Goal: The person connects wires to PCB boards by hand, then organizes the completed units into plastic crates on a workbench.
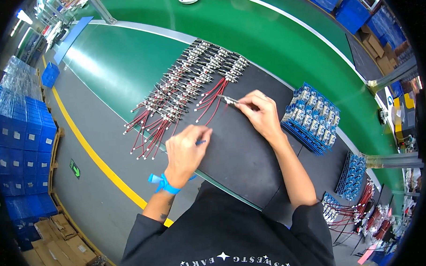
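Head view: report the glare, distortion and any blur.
Head view: glare streaks the green belt at upper left; fisheye bends its edges and blackens the corners; the right hand, left hand and red-wired parts look sharp.

**My green workbench and the black mat on it**

In front of me is a long green workbench (126,65) with a pale metal edge. A black mat (242,150) lies flat on it. On the mat, rows of red-wired cable assemblies (183,94) with silver connectors lie side by side at my upper left. A blue tray of small parts (312,118) sits at the mat's right edge, and another blue tray (353,177) lies nearer me.
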`<action>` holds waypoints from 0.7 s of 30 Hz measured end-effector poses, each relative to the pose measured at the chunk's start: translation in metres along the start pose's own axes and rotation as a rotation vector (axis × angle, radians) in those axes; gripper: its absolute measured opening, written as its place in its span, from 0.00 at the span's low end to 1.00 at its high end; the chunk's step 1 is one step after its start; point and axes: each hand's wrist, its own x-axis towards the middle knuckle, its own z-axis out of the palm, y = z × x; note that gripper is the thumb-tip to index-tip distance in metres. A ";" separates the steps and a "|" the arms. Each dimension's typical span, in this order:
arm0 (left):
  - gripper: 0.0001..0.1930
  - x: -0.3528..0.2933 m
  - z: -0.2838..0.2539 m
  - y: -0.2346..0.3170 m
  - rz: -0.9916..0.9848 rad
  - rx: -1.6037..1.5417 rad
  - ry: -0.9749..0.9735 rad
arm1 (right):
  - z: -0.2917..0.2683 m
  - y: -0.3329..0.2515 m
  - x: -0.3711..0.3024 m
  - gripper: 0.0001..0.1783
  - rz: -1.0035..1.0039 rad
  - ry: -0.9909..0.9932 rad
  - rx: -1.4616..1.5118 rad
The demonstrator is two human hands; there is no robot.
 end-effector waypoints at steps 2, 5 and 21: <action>0.05 0.014 0.011 -0.010 0.043 0.091 0.048 | 0.012 0.018 0.012 0.05 -0.065 0.137 0.041; 0.05 0.028 0.025 -0.019 0.089 0.176 0.111 | 0.026 0.035 0.030 0.05 -0.109 0.227 0.012; 0.07 0.029 0.041 -0.028 0.004 0.187 -0.022 | 0.030 0.026 0.034 0.06 0.023 0.069 -0.248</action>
